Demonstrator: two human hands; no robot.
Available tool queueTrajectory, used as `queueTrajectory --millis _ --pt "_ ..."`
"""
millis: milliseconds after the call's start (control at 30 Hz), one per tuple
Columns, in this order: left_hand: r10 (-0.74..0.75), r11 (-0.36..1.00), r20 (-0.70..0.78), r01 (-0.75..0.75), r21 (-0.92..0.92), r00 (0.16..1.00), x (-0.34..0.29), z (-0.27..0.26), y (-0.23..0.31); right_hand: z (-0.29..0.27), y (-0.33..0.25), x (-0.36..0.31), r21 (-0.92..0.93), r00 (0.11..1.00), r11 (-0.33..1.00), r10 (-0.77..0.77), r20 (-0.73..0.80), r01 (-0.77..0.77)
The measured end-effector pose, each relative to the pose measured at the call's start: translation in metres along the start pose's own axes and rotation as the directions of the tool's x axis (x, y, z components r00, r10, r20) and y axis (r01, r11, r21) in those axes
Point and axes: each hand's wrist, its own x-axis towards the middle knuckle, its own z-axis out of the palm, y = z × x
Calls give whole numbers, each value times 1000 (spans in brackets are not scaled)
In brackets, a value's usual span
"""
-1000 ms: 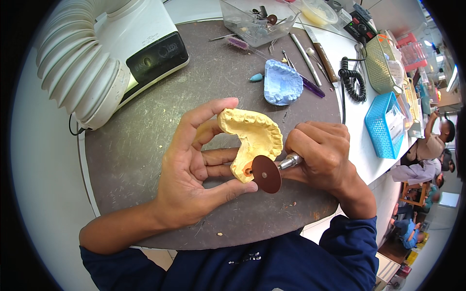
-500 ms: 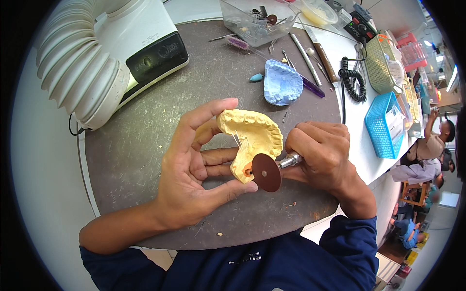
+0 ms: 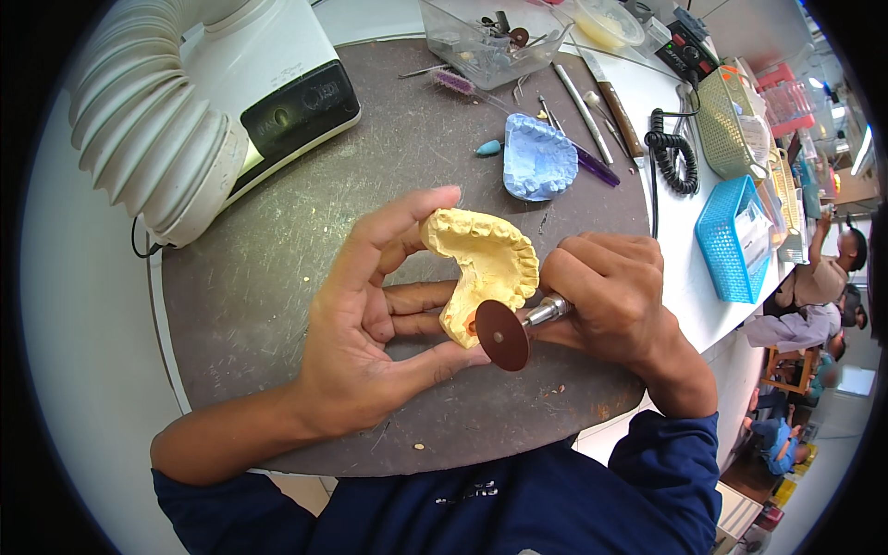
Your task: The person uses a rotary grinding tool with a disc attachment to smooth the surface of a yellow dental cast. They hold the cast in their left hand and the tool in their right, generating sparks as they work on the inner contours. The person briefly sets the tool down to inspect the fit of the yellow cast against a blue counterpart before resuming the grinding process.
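A yellow plaster dental cast (image 3: 495, 250), shaped as an arch of teeth, is held by my left hand (image 3: 361, 324) between the fingers at its upper end and the thumb at its lower end. My right hand (image 3: 610, 291) is closed round a metal rotary handpiece (image 3: 548, 311). On its tip sits a dark brown cutting disc (image 3: 502, 335), overlapping the cast's lower end in this view. A small orange-red patch shows on the cast beside the disc. Whether the disc touches the plaster I cannot tell. Farther off, a blue dental cast (image 3: 538, 159) lies on the grey work surface.
At the far left stands a white machine (image 3: 277, 83) with a ribbed hose (image 3: 153, 120). A clear plastic box (image 3: 490, 55) of small tools is at the back. A knife (image 3: 615, 106), a purple pen (image 3: 597, 166) and a blue basket (image 3: 726, 240) are to the right. People sit beyond.
The disc and handpiece have shifted slightly down and left, and the disc has tilted a little. Pale streaks of thread or dust over the cast are gone. My left hand has barely moved.
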Motion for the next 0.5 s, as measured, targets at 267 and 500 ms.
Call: queueTrajectory --millis 267,500 --pt "-103 966 -43 89 -241 994 3 -3 3 -13 3 2 -20 994 998 53 -95 -55" --pt "-228 921 -121 174 -348 966 5 -10 8 -14 16 -3 -69 972 983 158 -172 -172"
